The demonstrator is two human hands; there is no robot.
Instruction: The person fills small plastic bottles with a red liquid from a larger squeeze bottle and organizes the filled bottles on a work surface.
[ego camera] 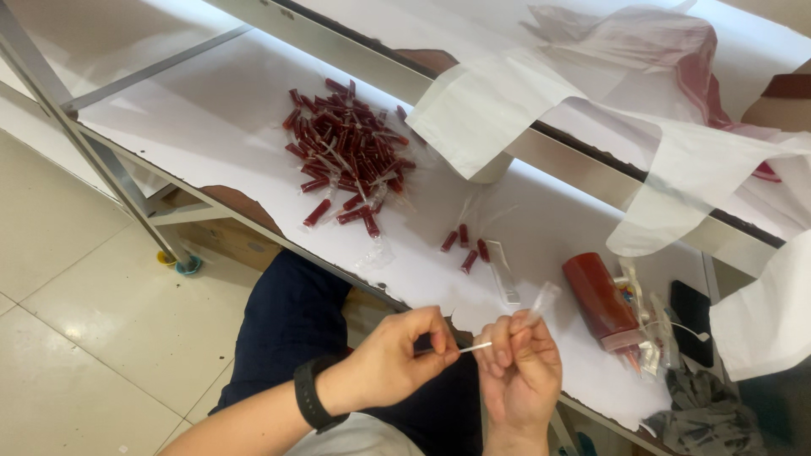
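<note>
My left hand (404, 353), with a black watch on the wrist, pinches one end of a thin white stick (476, 346). My right hand (519, 367) holds the stick's other end together with a small clear plastic sleeve (541, 302) that points up and away. Both hands hover over my lap at the near edge of the white table (220, 127). Several small red-filled sachets lie in a pile (348, 152) farther back on the table, and three more red sachets (465, 245) lie closer to my hands.
A dark red squeeze bottle (601, 300) lies on its side to the right, beside a black phone (694, 311). White plastic bags (541, 93) hang over the upper shelf rail. A grey cloth (705, 414) sits at the lower right. A metal table leg (93, 152) stands at the left.
</note>
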